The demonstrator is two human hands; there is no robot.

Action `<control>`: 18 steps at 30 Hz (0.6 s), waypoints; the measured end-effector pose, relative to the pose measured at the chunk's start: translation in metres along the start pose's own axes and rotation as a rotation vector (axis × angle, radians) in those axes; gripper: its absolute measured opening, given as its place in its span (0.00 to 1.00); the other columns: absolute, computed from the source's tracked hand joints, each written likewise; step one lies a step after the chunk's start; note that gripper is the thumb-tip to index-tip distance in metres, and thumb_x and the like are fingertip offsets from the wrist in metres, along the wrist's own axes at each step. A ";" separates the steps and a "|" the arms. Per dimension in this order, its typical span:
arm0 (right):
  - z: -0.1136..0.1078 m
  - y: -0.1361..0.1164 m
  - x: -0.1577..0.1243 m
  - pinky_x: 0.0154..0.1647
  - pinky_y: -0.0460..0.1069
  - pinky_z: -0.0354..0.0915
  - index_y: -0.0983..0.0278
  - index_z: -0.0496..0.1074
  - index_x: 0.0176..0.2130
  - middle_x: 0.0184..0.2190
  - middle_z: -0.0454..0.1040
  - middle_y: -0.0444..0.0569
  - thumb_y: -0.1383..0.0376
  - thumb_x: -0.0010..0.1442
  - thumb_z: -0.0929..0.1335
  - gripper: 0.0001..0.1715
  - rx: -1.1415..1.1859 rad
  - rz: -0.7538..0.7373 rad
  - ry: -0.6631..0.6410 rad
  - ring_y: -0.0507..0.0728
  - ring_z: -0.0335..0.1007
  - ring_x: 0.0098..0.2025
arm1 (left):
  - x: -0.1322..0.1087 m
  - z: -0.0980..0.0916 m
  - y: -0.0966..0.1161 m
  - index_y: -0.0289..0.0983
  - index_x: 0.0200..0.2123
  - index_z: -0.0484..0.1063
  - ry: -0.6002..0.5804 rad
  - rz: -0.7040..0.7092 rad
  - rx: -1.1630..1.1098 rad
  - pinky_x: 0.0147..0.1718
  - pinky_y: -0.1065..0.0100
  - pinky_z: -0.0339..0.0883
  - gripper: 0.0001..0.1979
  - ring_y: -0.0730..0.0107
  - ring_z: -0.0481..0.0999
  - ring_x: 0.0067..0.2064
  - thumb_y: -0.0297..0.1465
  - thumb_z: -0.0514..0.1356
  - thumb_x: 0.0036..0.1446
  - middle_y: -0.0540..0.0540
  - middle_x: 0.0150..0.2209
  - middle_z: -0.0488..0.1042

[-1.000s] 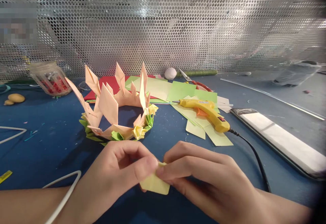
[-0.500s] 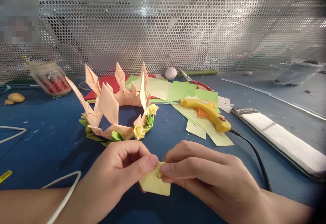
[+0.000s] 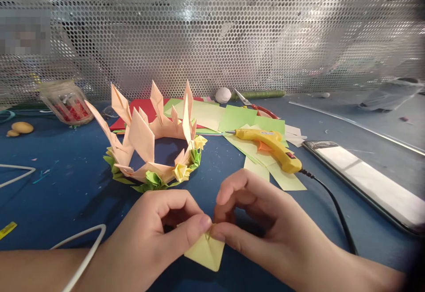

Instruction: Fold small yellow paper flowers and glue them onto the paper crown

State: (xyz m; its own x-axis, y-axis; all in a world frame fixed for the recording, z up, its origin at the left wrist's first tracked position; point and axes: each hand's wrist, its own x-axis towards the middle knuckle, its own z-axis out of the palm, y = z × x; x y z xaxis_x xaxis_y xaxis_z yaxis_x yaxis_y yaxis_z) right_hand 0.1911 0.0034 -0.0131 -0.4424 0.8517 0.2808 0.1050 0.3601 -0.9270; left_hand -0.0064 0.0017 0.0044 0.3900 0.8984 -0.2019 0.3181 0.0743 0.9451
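Observation:
A small square of pale yellow paper (image 3: 207, 253) with crease lines is held low in front of me, one corner toward me. My left hand (image 3: 162, 234) pinches its upper left edge between thumb and fingers. At the upper right edge, the thumb of my right hand (image 3: 265, 230) presses on the paper; its index finger is lifted and bent. Fingers behind the paper are partly hidden. Just beyond my left hand stands a peach paper crown (image 3: 142, 139), with folded green leaves (image 3: 154, 180) and yellow paper flowers (image 3: 181, 172) around its base.
Beyond my right hand, a yellow glue gun (image 3: 268, 141) lies on green paper sheets (image 3: 237, 119), its black cord (image 3: 332, 199) running toward me. A phone (image 3: 361, 181) lies right. Scissors (image 3: 244, 98) and a glass jar (image 3: 68, 103) stand near the perforated metal panel (image 3: 206, 39).
The yellow paper has turned slightly and moved down, so its creased face shows more. My right index finger has lifted off it, while my left hand keeps its pinch.

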 end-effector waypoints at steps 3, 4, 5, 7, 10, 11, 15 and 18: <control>0.001 0.004 -0.004 0.32 0.37 0.69 0.56 0.63 0.39 0.30 0.74 0.35 0.76 0.61 0.69 0.16 -0.182 -0.118 0.001 0.46 0.72 0.30 | 0.000 0.000 0.002 0.40 0.24 0.74 -0.037 -0.049 -0.041 0.25 0.76 0.57 0.08 0.75 0.64 0.26 0.33 0.65 0.54 0.58 0.22 0.69; 0.000 0.005 -0.006 0.32 0.37 0.68 0.56 0.63 0.39 0.31 0.74 0.36 0.75 0.63 0.68 0.15 -0.252 -0.189 -0.002 0.46 0.71 0.30 | -0.001 0.001 0.003 0.40 0.24 0.75 -0.048 -0.073 -0.062 0.25 0.77 0.58 0.06 0.75 0.65 0.26 0.32 0.67 0.51 0.59 0.22 0.70; -0.001 0.006 -0.007 0.32 0.38 0.68 0.56 0.62 0.40 0.32 0.74 0.37 0.74 0.66 0.66 0.12 -0.311 -0.258 -0.016 0.47 0.71 0.30 | -0.001 0.001 0.003 0.40 0.23 0.75 -0.061 -0.095 -0.075 0.25 0.77 0.58 0.06 0.75 0.65 0.26 0.31 0.68 0.49 0.59 0.21 0.71; -0.004 0.007 -0.009 0.35 0.41 0.69 0.58 0.62 0.42 0.34 0.75 0.40 0.71 0.71 0.62 0.07 -0.376 -0.381 -0.069 0.48 0.71 0.32 | -0.002 0.003 0.004 0.40 0.22 0.76 -0.060 -0.117 -0.073 0.25 0.77 0.58 0.06 0.76 0.65 0.25 0.28 0.70 0.47 0.60 0.20 0.71; -0.007 0.005 -0.009 0.41 0.42 0.70 0.60 0.64 0.46 0.37 0.76 0.44 0.71 0.73 0.59 0.08 -0.348 -0.440 -0.131 0.49 0.73 0.37 | -0.003 0.004 0.005 0.41 0.23 0.77 -0.056 -0.085 -0.029 0.26 0.77 0.60 0.06 0.76 0.66 0.26 0.29 0.68 0.50 0.59 0.21 0.72; -0.008 0.002 -0.009 0.42 0.41 0.71 0.61 0.65 0.47 0.37 0.76 0.45 0.72 0.72 0.60 0.08 -0.339 -0.451 -0.115 0.49 0.73 0.38 | -0.003 0.004 0.005 0.41 0.23 0.77 -0.055 -0.073 -0.026 0.28 0.77 0.61 0.06 0.75 0.67 0.27 0.29 0.68 0.51 0.58 0.22 0.72; -0.005 -0.010 -0.007 0.43 0.42 0.72 0.64 0.72 0.41 0.37 0.78 0.48 0.67 0.69 0.67 0.03 -0.509 -0.623 0.082 0.50 0.76 0.38 | 0.000 0.001 0.001 0.41 0.29 0.72 -0.056 -0.051 -0.222 0.29 0.77 0.62 0.07 0.74 0.70 0.29 0.33 0.68 0.55 0.57 0.25 0.74; 0.000 -0.013 -0.007 0.40 0.44 0.73 0.62 0.77 0.38 0.34 0.82 0.45 0.70 0.66 0.70 0.05 -0.797 -0.711 0.065 0.52 0.77 0.34 | 0.001 -0.001 -0.003 0.42 0.34 0.69 -0.043 -0.058 -0.359 0.28 0.78 0.60 0.10 0.75 0.65 0.27 0.40 0.65 0.59 0.58 0.24 0.70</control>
State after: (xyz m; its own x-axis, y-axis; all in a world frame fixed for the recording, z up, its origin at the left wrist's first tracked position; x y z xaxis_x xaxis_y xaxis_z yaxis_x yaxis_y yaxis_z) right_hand 0.1927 -0.0073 -0.0036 -0.5853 0.3582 0.7274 0.4036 0.9068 -0.1218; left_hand -0.0080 0.0024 0.0016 0.4187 0.8697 -0.2613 0.0206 0.2786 0.9602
